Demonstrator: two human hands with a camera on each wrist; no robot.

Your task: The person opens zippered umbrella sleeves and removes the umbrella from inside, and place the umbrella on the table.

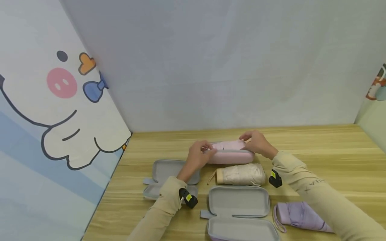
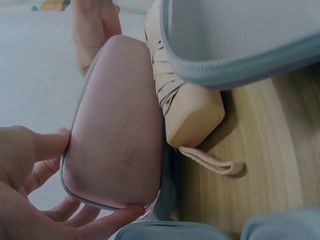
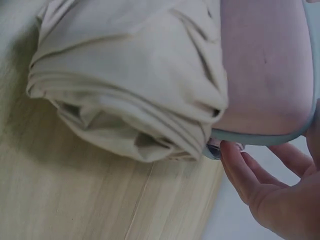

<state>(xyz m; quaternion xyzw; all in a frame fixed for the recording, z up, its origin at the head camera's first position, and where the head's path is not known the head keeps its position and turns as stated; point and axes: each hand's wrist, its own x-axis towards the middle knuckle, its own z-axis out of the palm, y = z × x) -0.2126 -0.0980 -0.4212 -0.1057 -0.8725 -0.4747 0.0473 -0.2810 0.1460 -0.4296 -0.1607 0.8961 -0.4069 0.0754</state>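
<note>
A pink hard case (image 1: 231, 158) lies near the back of the table with its grey-edged lid up. Inside it shows a pink folded umbrella (image 1: 231, 145). My left hand (image 1: 197, 155) holds the case's left end, thumb and fingers on its rim in the left wrist view. At the right end, my right hand (image 1: 258, 144) grips the case, with fingertips under the rim in the right wrist view. Just in front lies a beige folded umbrella (image 1: 243, 174) with a wrist loop, touching neither hand.
An open grey-lined case (image 1: 173, 169) lies partly under my left forearm. Nearer me is another open case (image 1: 239, 201), with a purple outside. To its right, a purple folded umbrella (image 1: 303, 214) is partly covered by my right sleeve. A pale wall (image 1: 235, 83) stands behind the table.
</note>
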